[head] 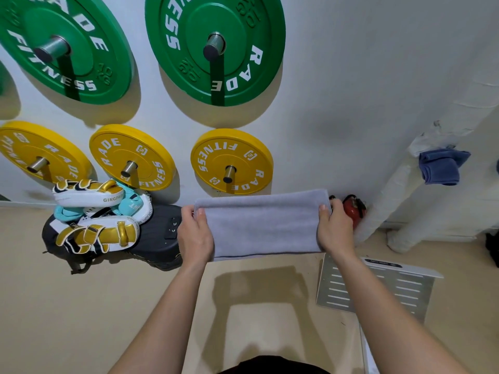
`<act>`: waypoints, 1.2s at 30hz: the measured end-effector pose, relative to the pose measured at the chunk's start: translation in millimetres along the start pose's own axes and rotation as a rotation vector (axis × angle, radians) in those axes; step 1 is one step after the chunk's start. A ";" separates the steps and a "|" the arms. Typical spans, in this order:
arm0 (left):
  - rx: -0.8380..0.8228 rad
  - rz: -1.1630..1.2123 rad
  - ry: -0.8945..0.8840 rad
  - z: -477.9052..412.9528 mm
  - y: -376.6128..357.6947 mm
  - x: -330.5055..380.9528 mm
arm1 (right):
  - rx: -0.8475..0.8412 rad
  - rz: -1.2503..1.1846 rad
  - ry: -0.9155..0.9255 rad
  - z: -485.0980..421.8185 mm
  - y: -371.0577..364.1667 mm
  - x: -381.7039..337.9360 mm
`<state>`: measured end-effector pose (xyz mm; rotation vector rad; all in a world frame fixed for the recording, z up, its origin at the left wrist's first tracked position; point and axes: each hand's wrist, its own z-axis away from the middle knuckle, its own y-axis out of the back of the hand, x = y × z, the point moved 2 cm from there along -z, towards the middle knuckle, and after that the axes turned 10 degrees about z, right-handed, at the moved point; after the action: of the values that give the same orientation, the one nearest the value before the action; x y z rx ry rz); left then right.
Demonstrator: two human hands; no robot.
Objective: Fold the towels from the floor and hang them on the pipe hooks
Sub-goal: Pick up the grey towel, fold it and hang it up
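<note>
A grey towel, folded into a long flat band, hangs stretched in the air in front of me. My left hand grips its left end, and my right hand grips its right end, thumbs on the near face. A blue folded towel hangs on the white wrapped pipe at the right. The hook under it is hidden.
Green and yellow weight plates sit on pegs on the white wall. Gold-and-white boxing pads lie on a black bag at the left. A red fire extinguisher stands by the pipe; a slotted metal plate lies on the floor.
</note>
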<state>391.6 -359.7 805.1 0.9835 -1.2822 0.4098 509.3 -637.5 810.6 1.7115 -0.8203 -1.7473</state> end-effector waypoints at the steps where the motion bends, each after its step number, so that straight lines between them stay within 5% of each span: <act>1: -0.011 -0.067 -0.039 0.2 -1.2 -1.8 | 0.006 -0.001 -0.015 3.8 -4.0 5.9; 6: -0.083 -0.185 -0.029 4.2 -11.1 -5.3 | 0.042 0.028 -0.076 17.7 -15.0 23.3; 18: -0.360 0.144 0.027 74.2 -69.6 30.3 | -0.126 -0.163 0.052 69.5 -33.6 -30.2; 25: -0.427 0.131 0.020 76.4 -77.5 30.4 | -0.199 -0.226 0.066 67.8 -34.0 -20.7; 36: -0.774 0.279 0.168 83.1 -96.0 59.6 | -0.398 -0.242 0.149 32.4 3.9 9.6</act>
<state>429.4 -493.8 821.2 0.1169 -1.2712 0.1689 476.4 -645.9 807.2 1.6884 -0.1860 -1.7647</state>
